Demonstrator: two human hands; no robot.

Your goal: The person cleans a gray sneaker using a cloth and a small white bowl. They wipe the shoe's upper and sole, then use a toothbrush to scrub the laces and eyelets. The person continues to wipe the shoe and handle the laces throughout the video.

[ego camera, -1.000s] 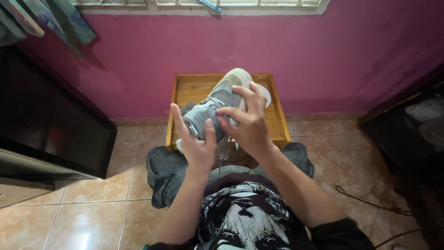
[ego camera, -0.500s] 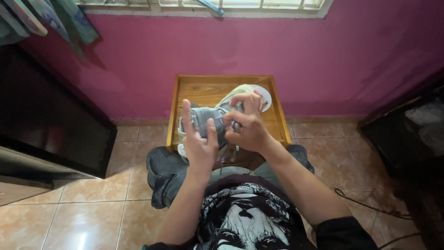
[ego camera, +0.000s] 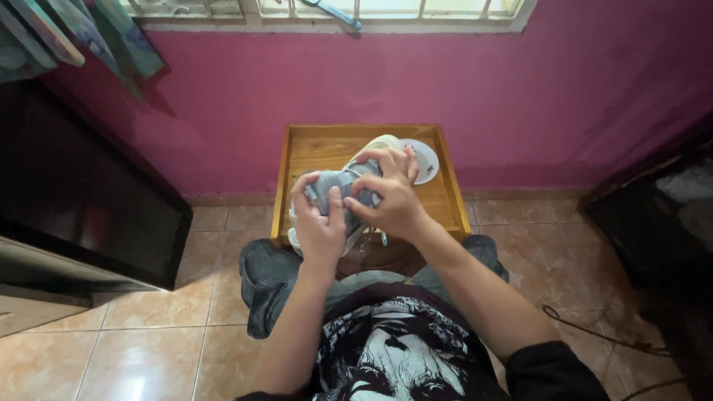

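Sneaker (ego camera: 349, 186), grey with a pale sole, is held up in both hands above the wooden tabletop (ego camera: 312, 148), its long axis running on a slant from lower left, near the person's lap, to upper right, toward the pink wall (ego camera: 520, 96); the rounded pale end points up and away from the person, though whether that end is toe or heel cannot be told. The left hand (ego camera: 321, 223) wraps the lower left part of the shoe, thumb laid over the grey upper and fingers curled around it. The right hand (ego camera: 390, 200) is closed over the middle, fingers bent across the top and hiding much of the upper. A white round plate (ego camera: 425, 160) lies on the tabletop just beyond the shoe's far end, partly covered by it. The tabletop has a raised rim and stands against the wall. A dark cabinet (ego camera: 82, 200) stands to the left on the tiled floor (ego camera: 171, 327), and a black cable (ego camera: 601, 338) trails at right.
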